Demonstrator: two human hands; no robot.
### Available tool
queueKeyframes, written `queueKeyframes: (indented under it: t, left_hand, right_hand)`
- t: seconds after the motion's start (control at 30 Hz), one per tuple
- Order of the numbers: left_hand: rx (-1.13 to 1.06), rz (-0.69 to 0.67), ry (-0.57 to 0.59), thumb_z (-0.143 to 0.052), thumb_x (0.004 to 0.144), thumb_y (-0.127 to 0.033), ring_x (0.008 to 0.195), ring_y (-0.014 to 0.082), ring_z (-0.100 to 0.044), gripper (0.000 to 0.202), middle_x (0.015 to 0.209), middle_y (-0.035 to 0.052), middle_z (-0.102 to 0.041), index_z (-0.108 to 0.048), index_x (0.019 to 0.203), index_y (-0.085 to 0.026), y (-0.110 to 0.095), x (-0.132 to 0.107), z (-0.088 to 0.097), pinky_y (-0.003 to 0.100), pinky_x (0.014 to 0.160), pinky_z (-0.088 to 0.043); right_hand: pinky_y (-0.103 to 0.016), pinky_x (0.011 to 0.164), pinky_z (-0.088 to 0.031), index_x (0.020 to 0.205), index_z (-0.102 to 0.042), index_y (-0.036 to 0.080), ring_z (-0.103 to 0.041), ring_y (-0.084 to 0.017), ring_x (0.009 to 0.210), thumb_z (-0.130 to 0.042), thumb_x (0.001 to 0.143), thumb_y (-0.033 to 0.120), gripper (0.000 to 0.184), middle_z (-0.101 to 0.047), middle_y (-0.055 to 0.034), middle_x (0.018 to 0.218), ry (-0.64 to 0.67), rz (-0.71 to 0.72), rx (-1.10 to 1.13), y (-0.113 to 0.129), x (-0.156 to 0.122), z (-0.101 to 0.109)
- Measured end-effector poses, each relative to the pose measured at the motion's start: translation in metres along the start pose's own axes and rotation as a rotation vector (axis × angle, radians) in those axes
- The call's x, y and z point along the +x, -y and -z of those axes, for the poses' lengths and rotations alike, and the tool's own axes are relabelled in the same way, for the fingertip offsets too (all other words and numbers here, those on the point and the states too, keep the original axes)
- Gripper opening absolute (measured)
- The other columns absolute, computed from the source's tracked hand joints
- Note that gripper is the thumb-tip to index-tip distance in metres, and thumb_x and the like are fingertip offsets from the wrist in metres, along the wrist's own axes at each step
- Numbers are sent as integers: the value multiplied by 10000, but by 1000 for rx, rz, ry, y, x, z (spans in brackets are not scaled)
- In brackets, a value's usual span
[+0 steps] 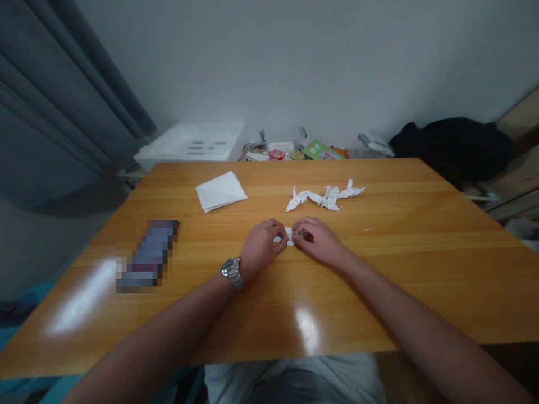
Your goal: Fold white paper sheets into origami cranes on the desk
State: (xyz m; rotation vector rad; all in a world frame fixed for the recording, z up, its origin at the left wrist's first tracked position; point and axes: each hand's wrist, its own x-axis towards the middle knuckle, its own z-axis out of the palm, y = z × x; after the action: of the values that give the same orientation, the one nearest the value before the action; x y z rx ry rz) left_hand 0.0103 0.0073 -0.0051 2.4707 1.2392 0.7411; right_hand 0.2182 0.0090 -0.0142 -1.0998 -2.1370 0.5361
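A small piece of folded white paper (289,236) is pinched between my two hands, close above or on the wooden table (252,314). My left hand (263,244), with a metal watch (232,272) on its wrist, grips the paper's left side between thumb and fingers. From the other side, my right hand (318,240) pinches the paper's right part. My fingers hide much of its shape. Just beyond my hands lie several white origami cranes (330,197) in a row, touching or overlapping one another.
A stack of white paper sheets (221,191) lies at the back left. A phone-like device (151,252), pixelated, rests on the left. A thin white paper strip (368,229) is right of my hands. Behind the table are a white tray (197,140) and a black cloth-like item (452,146).
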Motion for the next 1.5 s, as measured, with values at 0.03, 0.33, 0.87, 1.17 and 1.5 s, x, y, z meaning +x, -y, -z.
queueKeyframes:
  t: [0.03, 0.33, 0.87, 1.17, 1.5]
  left_hand:
    - [-4, 2, -1, -590, 921, -221, 902, 194, -611, 99, 945, 55, -654, -666, 868, -188, 0, 0, 0, 333, 857, -493]
    - [-97, 47, -26, -608, 915, -212, 954, 201, -617, 115, 1028, 50, -663, -682, 1003, -198, -1, 1, 0, 344, 881, -506]
    - [220, -126, 157, -483, 998, -282, 1030, 220, -630, 267, 1193, 85, -643, -667, 1173, -198, -8, -6, 12, 355, 897, -544]
    - [381, -180, 256, -462, 995, -269, 982, 248, -629, 280, 1129, 121, -659, -605, 1202, -146, -19, -12, 18, 385, 880, -525]
    - [431, -217, 266, -495, 979, -286, 1031, 278, -630, 368, 1228, 149, -642, -556, 1289, -96, -19, -15, 18, 419, 951, -496]
  right_hand:
    - [-352, 849, -469, 841, -667, 186, -608, -205, 913, -645, 877, 160, 49, -683, -62, 937, 0, 1, -3, 0, 0, 0]
    - [-345, 801, -465, 793, -654, 195, -606, -207, 852, -667, 847, 153, 70, -681, -48, 878, -23, -44, -31, 1, 3, -1]
    - [-350, 817, -466, 863, -678, 201, -600, -216, 888, -669, 863, 163, 39, -682, -54, 913, -30, -31, -80, 0, -1, -4]
    - [-363, 815, -481, 925, -683, 207, -616, -229, 908, -599, 947, 222, 88, -698, -78, 938, 6, 56, -224, 6, -3, -1]
    - [-421, 955, -530, 1158, -700, 178, -677, -257, 1083, -524, 985, 192, 248, -712, -120, 1211, 170, 259, -451, 11, -12, 10]
